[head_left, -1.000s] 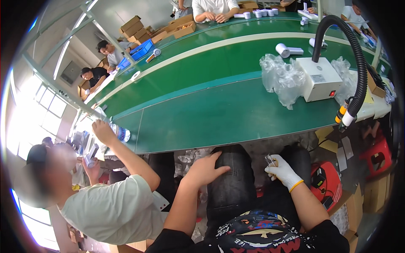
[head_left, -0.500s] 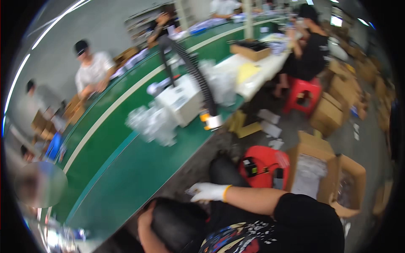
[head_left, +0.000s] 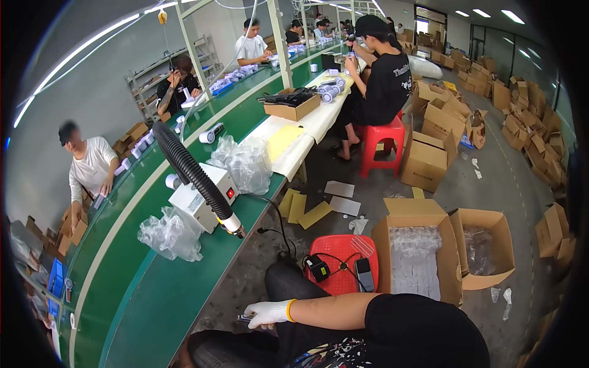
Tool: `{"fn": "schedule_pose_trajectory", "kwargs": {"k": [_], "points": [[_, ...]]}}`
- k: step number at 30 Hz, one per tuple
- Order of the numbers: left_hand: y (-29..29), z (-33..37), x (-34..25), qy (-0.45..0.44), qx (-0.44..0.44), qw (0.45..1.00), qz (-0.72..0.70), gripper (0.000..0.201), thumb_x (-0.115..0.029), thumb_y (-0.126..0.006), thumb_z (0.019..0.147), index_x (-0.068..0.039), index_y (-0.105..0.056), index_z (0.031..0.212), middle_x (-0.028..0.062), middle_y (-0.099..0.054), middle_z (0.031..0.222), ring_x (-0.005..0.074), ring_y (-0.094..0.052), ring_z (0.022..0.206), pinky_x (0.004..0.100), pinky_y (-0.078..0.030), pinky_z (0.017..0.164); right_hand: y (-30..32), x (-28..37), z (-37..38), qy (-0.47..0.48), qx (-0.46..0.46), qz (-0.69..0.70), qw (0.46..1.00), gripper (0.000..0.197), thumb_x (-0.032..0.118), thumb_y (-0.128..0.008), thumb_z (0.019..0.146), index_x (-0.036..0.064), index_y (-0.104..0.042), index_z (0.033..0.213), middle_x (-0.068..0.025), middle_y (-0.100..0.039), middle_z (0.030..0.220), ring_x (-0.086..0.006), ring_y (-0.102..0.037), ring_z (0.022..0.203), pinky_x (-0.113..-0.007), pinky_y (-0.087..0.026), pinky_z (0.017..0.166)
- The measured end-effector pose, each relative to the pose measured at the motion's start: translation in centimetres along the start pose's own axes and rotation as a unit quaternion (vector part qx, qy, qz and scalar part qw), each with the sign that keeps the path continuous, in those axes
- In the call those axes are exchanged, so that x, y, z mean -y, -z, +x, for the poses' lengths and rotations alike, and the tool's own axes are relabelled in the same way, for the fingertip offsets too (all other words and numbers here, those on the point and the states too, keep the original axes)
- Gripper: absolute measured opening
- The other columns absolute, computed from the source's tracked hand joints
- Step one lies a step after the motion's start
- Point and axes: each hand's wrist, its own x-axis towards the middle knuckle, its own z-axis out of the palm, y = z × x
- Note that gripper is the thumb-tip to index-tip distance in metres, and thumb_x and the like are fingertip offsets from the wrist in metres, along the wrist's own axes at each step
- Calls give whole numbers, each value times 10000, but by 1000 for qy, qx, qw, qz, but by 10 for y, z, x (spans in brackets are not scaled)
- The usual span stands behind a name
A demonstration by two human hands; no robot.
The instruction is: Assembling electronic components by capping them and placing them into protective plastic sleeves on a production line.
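Observation:
My right hand (head_left: 268, 314), in a white glove with a yellow cuff, is over my lap, its fingers closed. A small dark thing with a shiny edge (head_left: 245, 318) sticks out from its fingertips; its kind cannot be made out. Of my left hand (head_left: 183, 357) only a sliver of skin shows beside my knee at the lower edge, with the fingers hidden. Ahead, a white box-shaped machine (head_left: 204, 195) with a red switch stands on the green bench (head_left: 178, 294). A ribbed black hose (head_left: 193, 168) arches above it and ends in a metal nozzle (head_left: 233, 226).
Clear plastic packaging (head_left: 173, 234) lies beside the machine. To my right, a red stool (head_left: 334, 245) carries a black adapter and a grey device. Open cartons (head_left: 453, 270) with plastic inside stand beyond it. A co-worker in black (head_left: 383, 80) sits farther ahead; others work along the belt.
The view has swung and sharpened, with the bench and machine now farther left and lower. My right hand stays over my lap. My left forearm has mostly left the picture.

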Motion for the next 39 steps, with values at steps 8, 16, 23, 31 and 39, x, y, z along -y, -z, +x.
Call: {"fn": "schedule_pose_trajectory", "kwargs": {"k": [8,16,23,31,39], "points": [[15,16,-19,-8,54,992,114,414,-253,-712,933,-57,-700,1297,166,-671,1331,223,-617,1260,354,-476,1071,5,-6,2,9,33,64,997,220,135,-669,900,69,-580,1090,27,-456,704,-62,-403,529,-248,-294,431],[29,10,-36,6,83,969,231,406,-294,-670,952,-63,-713,1284,206,-664,1331,217,-616,1281,335,-477,1072,-1,-11,2,17,58,80,995,186,118,-668,866,92,-489,826,15,-418,651,-85,-354,464,-275,-251,413],[34,-9,-24,53,104,942,315,409,-330,-634,970,-69,-724,1272,241,-659,1331,211,-616,1299,318,-478,1074,-6,-6,2,11,92,48,995,156,156,-655,923,101,-517,877,41,-402,666,-66,-357,489,-261,-256,421],[17,-40,30,137,136,910,366,425,-371,-593,989,-75,-736,1259,281,-652,1332,204,-616,1319,298,-479,1075,-16,12,-6,-11,43,-31,999,257,264,-678,963,112,-494,868,43,-409,681,-71,-359,505,-265,-263,435],[-62,-25,26,204,309,805,463,477,-458,-648,935,-93,-709,1237,163,-716,1221,239,-670,1168,420,-489,1047,6,-7,31,-60,55,155,985,284,357,-647,1017,120,-529,915,22,-456,761,-69,-351,551,-254,-287,459]]}}
